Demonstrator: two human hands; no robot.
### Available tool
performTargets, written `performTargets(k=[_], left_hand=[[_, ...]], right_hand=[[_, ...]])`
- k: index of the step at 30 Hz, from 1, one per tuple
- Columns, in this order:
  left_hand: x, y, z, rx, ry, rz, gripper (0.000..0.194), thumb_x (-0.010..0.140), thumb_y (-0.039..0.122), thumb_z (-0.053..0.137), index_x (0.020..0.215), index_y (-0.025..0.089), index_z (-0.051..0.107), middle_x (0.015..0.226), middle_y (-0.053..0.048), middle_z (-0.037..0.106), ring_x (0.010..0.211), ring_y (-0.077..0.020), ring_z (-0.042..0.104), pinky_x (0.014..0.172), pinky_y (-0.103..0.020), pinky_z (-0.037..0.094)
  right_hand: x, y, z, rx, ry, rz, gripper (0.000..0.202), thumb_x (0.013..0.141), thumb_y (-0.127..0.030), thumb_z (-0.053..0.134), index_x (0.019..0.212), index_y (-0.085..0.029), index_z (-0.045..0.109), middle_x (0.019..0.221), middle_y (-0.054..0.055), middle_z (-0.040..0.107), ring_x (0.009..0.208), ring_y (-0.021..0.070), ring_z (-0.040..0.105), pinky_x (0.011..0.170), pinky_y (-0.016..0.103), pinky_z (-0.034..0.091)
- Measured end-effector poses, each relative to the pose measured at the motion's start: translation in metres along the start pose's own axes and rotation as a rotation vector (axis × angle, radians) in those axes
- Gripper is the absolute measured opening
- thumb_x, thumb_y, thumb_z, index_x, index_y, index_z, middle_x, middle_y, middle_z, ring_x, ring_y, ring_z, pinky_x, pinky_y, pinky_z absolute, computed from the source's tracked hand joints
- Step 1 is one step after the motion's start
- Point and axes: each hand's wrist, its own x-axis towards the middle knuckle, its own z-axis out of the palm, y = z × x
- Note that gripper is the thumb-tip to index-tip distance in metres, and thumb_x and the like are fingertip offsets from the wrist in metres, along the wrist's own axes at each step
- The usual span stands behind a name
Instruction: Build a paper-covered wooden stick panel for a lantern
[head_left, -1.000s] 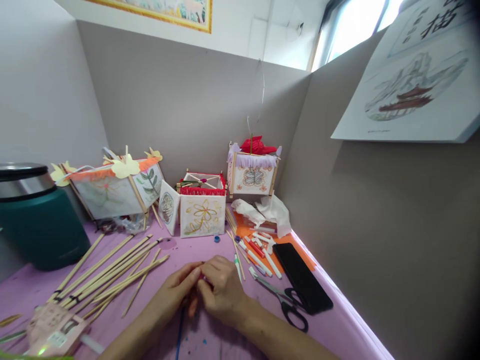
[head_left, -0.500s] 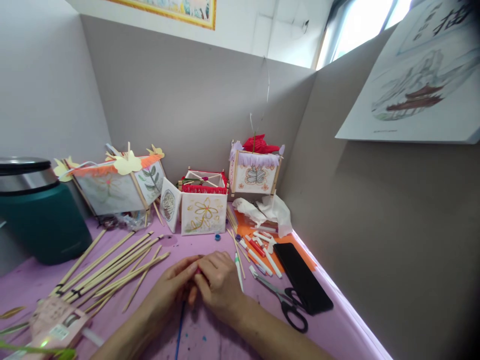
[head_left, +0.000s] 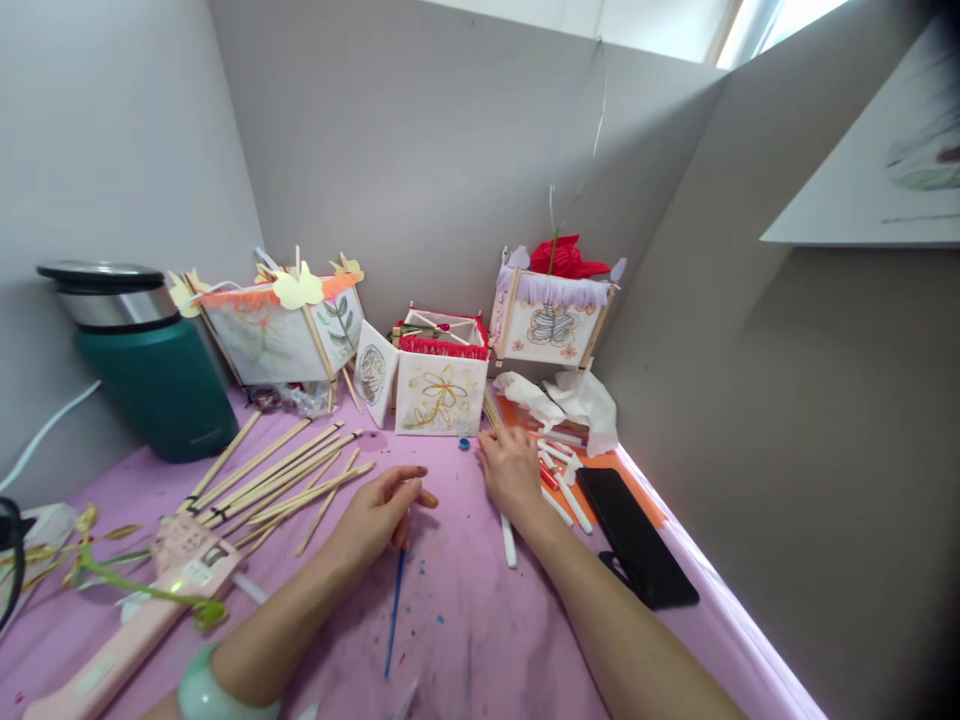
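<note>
My left hand point(head_left: 388, 508) hovers over the middle of the table with its fingers loosely bent and apart, and nothing shows in them. Under it lies a thin blue stick point(head_left: 394, 612), its upper end partly behind my fingers. My right hand point(head_left: 516, 474) is farther forward among the markers, fingers bent down together. What its fingertips hold, if anything, is hidden. A white marker point(head_left: 508, 542) lies below that wrist. Several white and red markers point(head_left: 573, 500) lie just right of the hand. A small blue cap point(head_left: 463, 444) sits left of its fingertips.
Bamboo sticks point(head_left: 277, 485) lie at left, beside a pink glue gun point(head_left: 161, 610) and a green tumbler point(head_left: 154, 375). Painted paper lanterns point(head_left: 441, 395) stand along the back. A black phone point(head_left: 637, 540) lies at right, scissors point(head_left: 622, 570) partly hidden by my arm.
My hands were together, closed around a small pinkish thing; now they are apart. The right has moved forward and right to the markers, and the left has opened. The view has shifted left and down.
</note>
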Motion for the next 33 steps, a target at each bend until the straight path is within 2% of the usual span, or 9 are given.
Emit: performTargets(k=[2, 7, 10, 13, 16, 23, 27, 30, 33], left_hand=[[-0.001, 0.001, -0.001, 0.023, 0.011, 0.007, 0.049, 0.078, 0.049, 0.055, 0.109, 0.01, 0.054, 0.083, -0.008, 0.069, 0.036, -0.0036, 0.04, 0.041, -0.022, 0.038], [-0.001, 0.002, -0.004, 0.101, 0.008, 0.034, 0.047, 0.079, 0.048, 0.051, 0.107, 0.011, 0.056, 0.082, -0.007, 0.069, 0.036, -0.0052, 0.04, 0.041, -0.023, 0.036], [-0.001, 0.003, -0.007, 0.291, 0.043, 0.095, 0.041, 0.081, 0.046, 0.048, 0.101, 0.013, 0.062, 0.077, -0.005, 0.069, 0.041, -0.0097, 0.047, 0.046, -0.025, 0.036], [-0.002, 0.003, -0.01, 0.57, 0.086, 0.21, 0.032, 0.084, 0.04, 0.046, 0.089, 0.017, 0.068, 0.073, -0.004, 0.069, 0.063, -0.0183, 0.061, 0.062, -0.028, 0.041], [-0.003, -0.001, -0.012, 0.799, 0.062, 0.234, 0.029, 0.086, 0.035, 0.045, 0.089, 0.02, 0.07, 0.078, -0.006, 0.072, 0.074, -0.0212, 0.064, 0.068, -0.029, 0.038], [-0.004, -0.008, -0.012, 1.035, -0.009, 0.226, 0.029, 0.086, 0.035, 0.047, 0.101, 0.021, 0.067, 0.082, -0.007, 0.072, 0.076, -0.0222, 0.063, 0.066, -0.03, 0.034], [-0.006, -0.004, -0.01, 1.097, -0.028, 0.213, 0.031, 0.088, 0.033, 0.043, 0.105, 0.02, 0.066, 0.087, -0.008, 0.072, 0.082, -0.0231, 0.064, 0.069, -0.031, 0.036], [-0.01, 0.0, -0.007, 1.152, -0.021, 0.202, 0.031, 0.09, 0.032, 0.042, 0.106, 0.019, 0.065, 0.091, -0.009, 0.073, 0.087, -0.0237, 0.065, 0.071, -0.031, 0.039], [-0.015, 0.001, -0.002, 1.223, 0.004, 0.213, 0.029, 0.091, 0.03, 0.041, 0.107, 0.019, 0.064, 0.103, -0.01, 0.071, 0.096, -0.0236, 0.065, 0.075, -0.031, 0.041]], right_hand=[[0.002, 0.006, 0.004, -0.025, -0.054, -0.01, 0.025, 0.095, -0.027, 0.046, 0.103, -0.021, 0.069, 0.098, 0.01, 0.065, 0.097, 0.0252, 0.049, 0.081, 0.037, 0.032], [-0.001, 0.011, -0.007, -0.109, -0.108, 0.074, 0.03, 0.095, -0.028, 0.045, 0.12, -0.021, 0.061, 0.114, 0.011, 0.064, 0.107, 0.0258, 0.051, 0.085, 0.037, 0.033], [-0.005, 0.011, -0.02, -0.167, -0.172, 0.134, 0.027, 0.093, -0.03, 0.047, 0.103, -0.016, 0.068, 0.101, 0.014, 0.069, 0.099, 0.0268, 0.059, 0.081, 0.036, 0.037], [-0.012, 0.004, -0.031, -0.21, -0.252, 0.158, 0.028, 0.088, -0.037, 0.055, 0.085, -0.014, 0.072, 0.083, 0.015, 0.072, 0.083, 0.0271, 0.066, 0.071, 0.035, 0.041], [-0.019, -0.007, -0.034, -0.242, -0.292, 0.166, 0.019, 0.083, -0.029, 0.061, 0.082, -0.014, 0.072, 0.079, 0.015, 0.073, 0.076, 0.0277, 0.069, 0.065, 0.033, 0.042], [-0.01, -0.002, -0.02, -0.286, -0.217, 0.197, 0.022, 0.082, -0.005, 0.05, 0.092, -0.01, 0.07, 0.085, 0.018, 0.071, 0.086, 0.029, 0.067, 0.069, 0.035, 0.044], [-0.015, 0.007, -0.028, -0.267, -0.147, 0.185, 0.018, 0.086, -0.022, 0.057, 0.095, -0.011, 0.068, 0.094, 0.016, 0.07, 0.091, 0.0278, 0.064, 0.074, 0.035, 0.044], [-0.043, 0.0, -0.04, -0.221, -0.115, 0.147, 0.023, 0.09, -0.034, 0.055, 0.096, -0.015, 0.067, 0.098, 0.012, 0.068, 0.093, 0.0246, 0.063, 0.077, 0.032, 0.043], [-0.078, -0.008, -0.048, -0.136, -0.085, 0.092, 0.031, 0.097, -0.036, 0.042, 0.087, -0.019, 0.066, 0.089, 0.007, 0.069, 0.084, 0.0196, 0.063, 0.075, 0.03, 0.041]])
